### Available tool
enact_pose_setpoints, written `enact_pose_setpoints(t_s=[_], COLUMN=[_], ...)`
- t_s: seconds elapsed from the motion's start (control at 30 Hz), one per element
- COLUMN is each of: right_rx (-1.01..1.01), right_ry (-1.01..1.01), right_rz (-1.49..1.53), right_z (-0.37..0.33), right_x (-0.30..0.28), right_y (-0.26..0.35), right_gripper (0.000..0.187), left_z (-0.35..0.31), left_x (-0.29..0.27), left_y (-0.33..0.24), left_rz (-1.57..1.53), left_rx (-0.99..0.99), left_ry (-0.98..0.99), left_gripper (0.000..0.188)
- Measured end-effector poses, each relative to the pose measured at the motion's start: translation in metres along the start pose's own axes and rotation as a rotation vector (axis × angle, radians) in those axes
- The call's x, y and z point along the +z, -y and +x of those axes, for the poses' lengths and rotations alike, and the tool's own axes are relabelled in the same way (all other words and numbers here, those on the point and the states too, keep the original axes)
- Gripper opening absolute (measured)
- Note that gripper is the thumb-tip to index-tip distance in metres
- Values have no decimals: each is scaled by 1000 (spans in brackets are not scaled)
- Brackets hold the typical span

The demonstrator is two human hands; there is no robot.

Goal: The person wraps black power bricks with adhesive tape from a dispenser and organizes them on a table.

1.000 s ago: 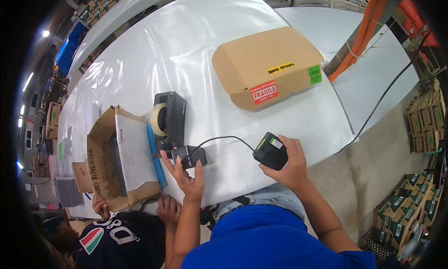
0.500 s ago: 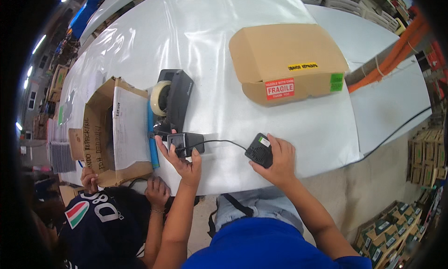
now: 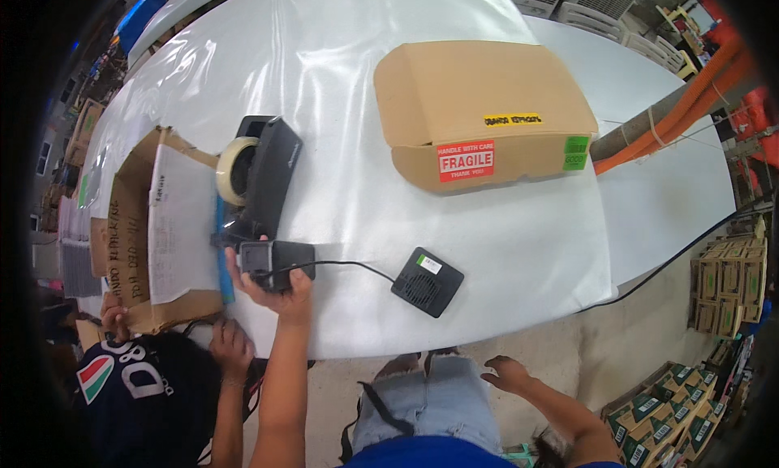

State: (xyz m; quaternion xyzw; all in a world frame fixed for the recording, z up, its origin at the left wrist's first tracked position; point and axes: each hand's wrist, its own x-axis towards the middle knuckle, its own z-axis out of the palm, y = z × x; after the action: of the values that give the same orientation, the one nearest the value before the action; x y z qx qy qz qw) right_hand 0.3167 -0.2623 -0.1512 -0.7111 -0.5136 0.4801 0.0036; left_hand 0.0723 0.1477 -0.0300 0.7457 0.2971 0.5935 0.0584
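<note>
Two small black devices, joined by a thin cable (image 3: pixel 345 263), sit either side of the middle of the frame. I have the left hand (image 3: pixel 280 296) curled round the blockier device (image 3: pixel 294 259), thumb at its lower right and fingers at its left side; the underside of that grip is hidden, so I can't say for certain whether the table bears any of the weight. The flat device (image 3: pixel 428 282) lies on the table just right of centre, grille up, set cornerwise and about square, so it offers me no clear long axis. From the left fingers it lies to the right and slightly lower, the cable bridging the gap; from the right hand (image 3: pixel 509 375), beyond the table edge at the lower right, it lies up and to the left. I read that right hand as the nearer in the picture, its fingers loosely bent around nothing. The white table (image 3: pixel 349 192) looks smooth and glossy. A tape dispenser (image 3: pixel 274 176) stands just above the blockier device, a closed carton (image 3: pixel 495 79) sits at the upper right, an open carton (image 3: pixel 174 233) at the left with a co-worker's hand (image 3: pixel 233 346) near its lower corner, and stacked boxes (image 3: pixel 665 411) fill the lower right.
</note>
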Motion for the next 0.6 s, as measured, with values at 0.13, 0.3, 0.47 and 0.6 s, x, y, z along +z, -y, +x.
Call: enact_pose_setpoints(t_s=[0.13, 0.3, 0.47, 0.6], right_rx=[271, 235, 160, 141], right_ry=[90, -96, -292, -315], right_rz=[251, 737, 661, 653], right_z=[82, 160, 201, 194], right_x=[91, 119, 111, 114], right_y=[-39, -8, 12, 13], right_gripper=[70, 71, 75, 79], left_z=[-11, -9, -24, -27], left_x=[-4, -4, -4, -9], left_y=[11, 17, 19, 23], left_rz=[-18, 68, -91, -38], left_rx=[-35, -32, -183, -146], left_ry=[-42, 6, -48, -11], left_gripper=[74, 77, 75, 74])
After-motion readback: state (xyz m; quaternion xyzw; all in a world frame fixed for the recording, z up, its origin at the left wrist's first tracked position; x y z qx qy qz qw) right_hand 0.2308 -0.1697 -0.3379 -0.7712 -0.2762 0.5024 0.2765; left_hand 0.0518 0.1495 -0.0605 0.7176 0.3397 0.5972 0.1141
